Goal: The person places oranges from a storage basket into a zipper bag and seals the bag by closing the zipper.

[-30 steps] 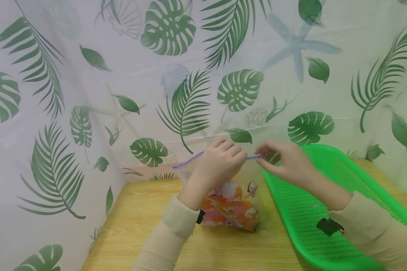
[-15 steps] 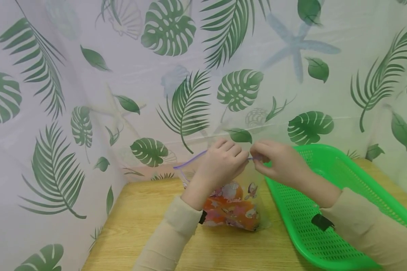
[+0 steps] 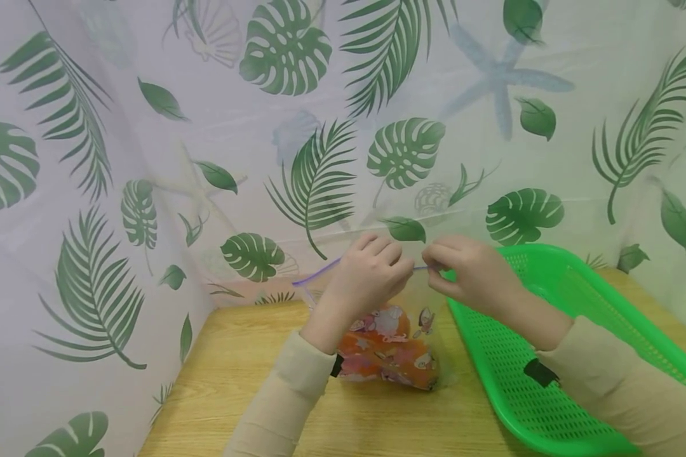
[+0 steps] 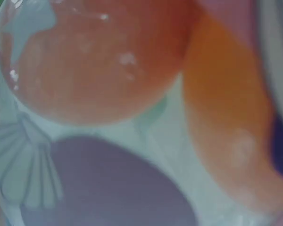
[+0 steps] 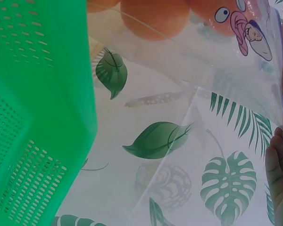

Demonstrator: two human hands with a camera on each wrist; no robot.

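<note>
Standing upright on the wooden table (image 3: 251,374), a clear zip bag (image 3: 429,304) is held up by its purple seal strip (image 3: 320,273). In the head view the left hand (image 3: 371,276) is seen with fingers curled, pinching the strip, and the right hand (image 3: 469,273) pinches the same strip just beside it, thumb and forefinger pressed together on it; the grip at the top edge appears to be what keeps the soft bag erect and its mouth level. One orange printed pack (image 3: 385,355) is counted resting at the bag's bottom. One green perforated basket (image 3: 594,298) is placed just to the right of the bag, close at hand. A leaf-print curtain (image 3: 148,127) encloses the table.

In the left wrist view only blurred orange and purple shapes are shown at very close range; the fingers cannot be told there.

In the right wrist view the bag's clear wall (image 5: 217,61) is seen with the orange contents (image 5: 153,16) behind it, the basket (image 5: 37,94) beside it, and fingertips (image 5: 278,160) curled at the right edge.
</note>
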